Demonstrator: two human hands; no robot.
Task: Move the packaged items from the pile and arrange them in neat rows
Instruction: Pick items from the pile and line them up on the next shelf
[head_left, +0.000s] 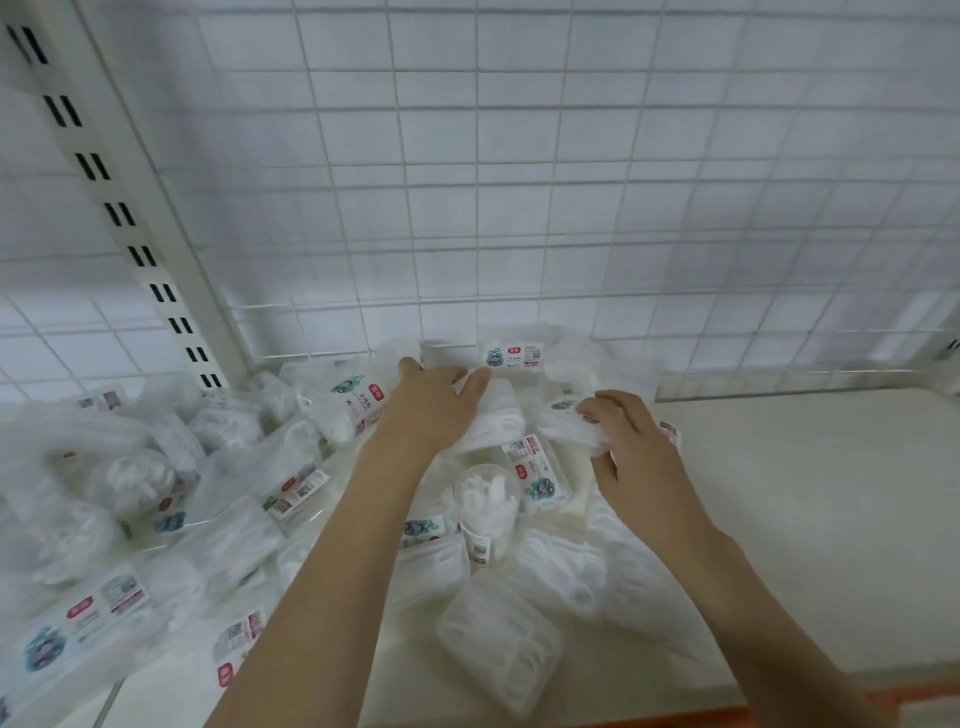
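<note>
A white shelf (810, 519) backed by a wire grid carries a heap of clear plastic packets (171, 499) that covers its left half up to the back edge. Among them stand a clear tub of cotton swabs (485, 512) near the middle and a clear lidded box (501, 642) by the front edge.
</note>
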